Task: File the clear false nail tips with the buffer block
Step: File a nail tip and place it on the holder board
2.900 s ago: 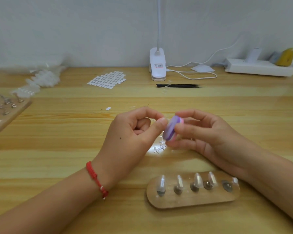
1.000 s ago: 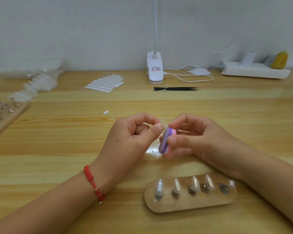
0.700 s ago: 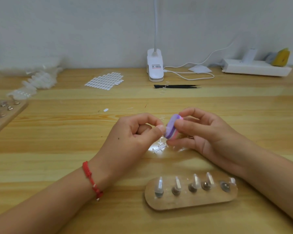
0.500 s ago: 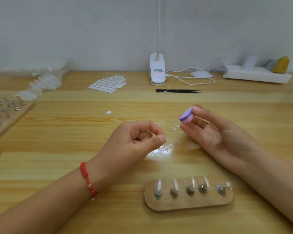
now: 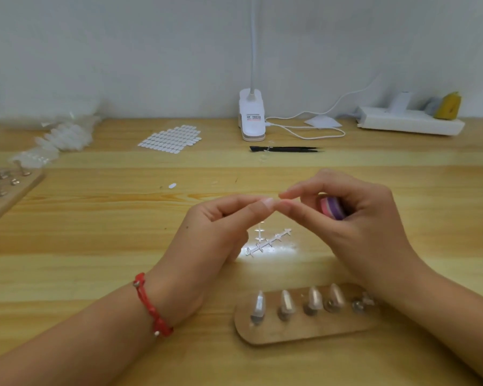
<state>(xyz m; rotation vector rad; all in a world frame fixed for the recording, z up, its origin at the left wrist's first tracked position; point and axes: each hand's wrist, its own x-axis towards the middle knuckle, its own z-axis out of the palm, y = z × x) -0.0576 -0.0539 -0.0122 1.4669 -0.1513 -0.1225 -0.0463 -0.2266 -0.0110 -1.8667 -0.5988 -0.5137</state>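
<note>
My left hand [image 5: 218, 232] pinches a small clear nail tip [image 5: 268, 201] between thumb and forefinger above the table. My right hand [image 5: 354, 227] meets it: its thumb and forefinger touch the tip, while the other fingers hold the pink and purple buffer block [image 5: 331, 208] tucked against the palm. Near the front, a wooden holder [image 5: 304, 330] carries several clear nail tips [image 5: 258, 305] standing on pegs. A clear plastic sprue [image 5: 268, 242] lies on the table below my fingers.
At the back stand a white clip lamp [image 5: 251, 115] with its cable, black tweezers [image 5: 285, 149], a sheet of adhesive tabs [image 5: 170, 139] and a white power strip [image 5: 410, 125]. Bags of nail tips [image 5: 62, 137] and another wooden peg board [image 5: 6, 188] lie at the left.
My right hand has tucked the buffer block into its palm and brought thumb and forefinger over to the nail tip in my left hand. Rubbing the block against the tip has stopped.
</note>
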